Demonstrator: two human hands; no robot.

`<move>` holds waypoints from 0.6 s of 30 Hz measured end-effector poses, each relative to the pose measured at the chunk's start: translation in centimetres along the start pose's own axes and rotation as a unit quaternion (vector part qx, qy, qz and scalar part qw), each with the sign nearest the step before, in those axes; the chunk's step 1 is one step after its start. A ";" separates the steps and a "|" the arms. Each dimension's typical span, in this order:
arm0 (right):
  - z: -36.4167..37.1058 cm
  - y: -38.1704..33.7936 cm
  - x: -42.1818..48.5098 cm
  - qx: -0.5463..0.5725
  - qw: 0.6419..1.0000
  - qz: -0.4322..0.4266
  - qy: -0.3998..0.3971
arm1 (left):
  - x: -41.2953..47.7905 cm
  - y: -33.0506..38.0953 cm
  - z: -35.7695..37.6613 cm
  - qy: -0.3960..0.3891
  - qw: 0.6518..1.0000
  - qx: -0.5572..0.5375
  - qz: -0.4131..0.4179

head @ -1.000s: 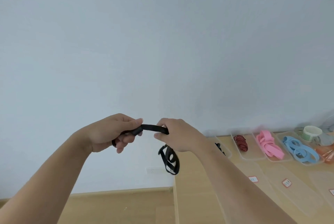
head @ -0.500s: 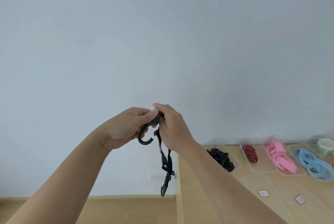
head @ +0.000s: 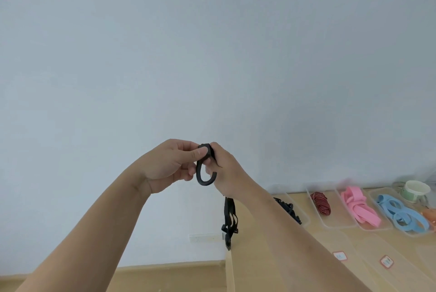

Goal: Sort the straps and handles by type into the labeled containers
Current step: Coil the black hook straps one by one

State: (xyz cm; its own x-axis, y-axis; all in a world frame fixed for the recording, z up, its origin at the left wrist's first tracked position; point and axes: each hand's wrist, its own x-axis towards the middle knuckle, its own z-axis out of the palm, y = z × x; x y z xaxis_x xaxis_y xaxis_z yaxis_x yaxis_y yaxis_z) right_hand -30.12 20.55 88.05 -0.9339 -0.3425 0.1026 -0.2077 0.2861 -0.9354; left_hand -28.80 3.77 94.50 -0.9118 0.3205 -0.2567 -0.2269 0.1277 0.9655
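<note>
Both my hands are raised in front of the pale wall, holding a black strap point(head: 204, 169). My left hand point(head: 172, 164) pinches its folded top between thumb and fingers. My right hand point(head: 224, 169) grips the same fold from the right. A loop of the strap hangs below the fingers, and its long tail with a clip point(head: 229, 221) dangles beneath my right wrist. On the wooden table point(head: 259, 275) to the right stand clear trays: one with black straps point(head: 289, 209), one with a red striped strap point(head: 320, 203), one with pink straps point(head: 358, 206), one with blue loops point(head: 398, 214).
A roll of pale green tape point(head: 416, 190) sits at the far right, with orange items point(head: 430, 217) beside it. Clear lids with red-bordered labels point(head: 339, 256) lie in front of the trays. The table's left edge point(head: 228, 268) runs below the dangling strap. A wall socket point(head: 204, 238) is low on the wall.
My hands came together and rose, folding the stretched strap into a loop. The strap's tail now hangs straight down under my right wrist. The view shifted left and up.
</note>
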 end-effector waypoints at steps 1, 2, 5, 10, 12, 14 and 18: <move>-0.1 -0.1 0.0 0.004 1.000 0.018 -0.008 | 0.4 0.0 0.0 0.006 1.000 -0.013 0.000; -0.2 -0.1 -0.1 0.008 0.999 0.030 -0.017 | 0.7 -0.1 0.1 0.011 1.000 -0.019 0.001; -0.3 -0.2 -0.8 0.035 0.998 0.043 -0.041 | 1.4 -0.5 0.3 0.028 0.999 -0.024 0.001; -1.2 -0.2 -1.4 0.123 0.984 0.109 -0.065 | 2.4 -0.4 0.6 0.090 0.994 -0.061 0.028; -1.5 -0.1 -1.5 0.181 0.973 0.125 -0.076 | 2.7 -0.4 0.7 0.110 0.991 -0.065 0.039; -1.8 0.0 -1.6 0.226 0.961 0.136 -0.086 | 3.0 -0.5 0.8 0.130 0.988 -0.069 0.049; -2.3 0.3 -1.6 0.218 0.962 0.143 -0.077 | 3.2 -0.7 1.0 0.152 0.985 -0.050 0.061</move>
State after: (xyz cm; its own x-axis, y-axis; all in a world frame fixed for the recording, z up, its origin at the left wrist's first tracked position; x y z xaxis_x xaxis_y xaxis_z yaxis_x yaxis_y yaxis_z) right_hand -29.40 23.24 88.41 -0.8738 -0.4431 -0.2004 0.2250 -0.0030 -0.9744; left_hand -31.20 5.60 92.93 -0.9913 0.0300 -0.1280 -0.1279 0.0068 0.9918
